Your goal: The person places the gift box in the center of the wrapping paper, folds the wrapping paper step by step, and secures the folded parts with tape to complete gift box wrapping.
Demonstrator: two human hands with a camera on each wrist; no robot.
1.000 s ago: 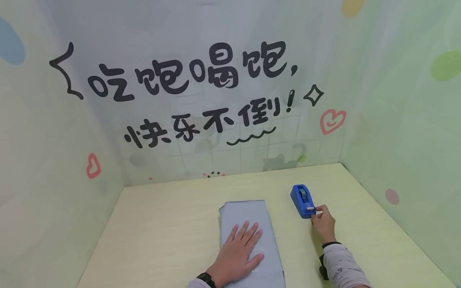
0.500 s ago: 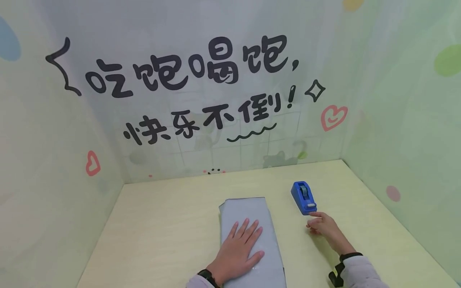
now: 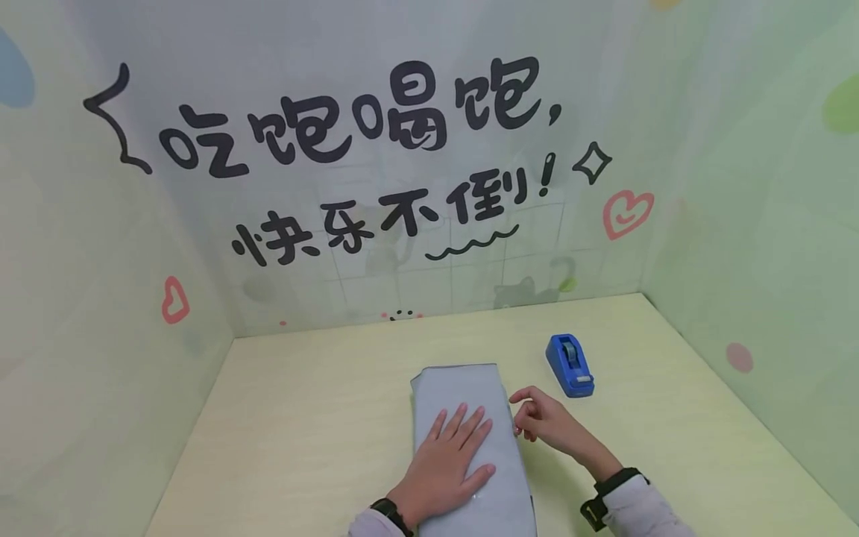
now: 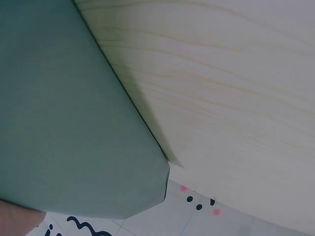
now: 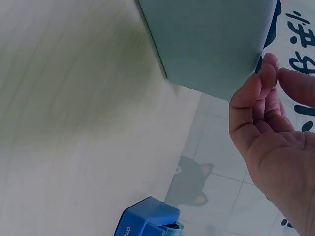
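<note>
In the head view, the grey flat package (image 3: 463, 388) is pressed by the left hand (image 3: 446, 466), fingers spread; the right hand (image 3: 546, 425), partly curled, is held at two o'clock from it. Steadying seems the step in hand; fingertips aligned with the package's edge would be called for. A blue tape dispenser (image 3: 570, 365) is set at one o'clock from the right hand. The pale table (image 3: 315, 418) is backed by a lettered wall (image 3: 302, 52).

In the left wrist view, wood grain is shown at two o'clock.

In the right wrist view, whether anything is pinched cannot be told.
</note>
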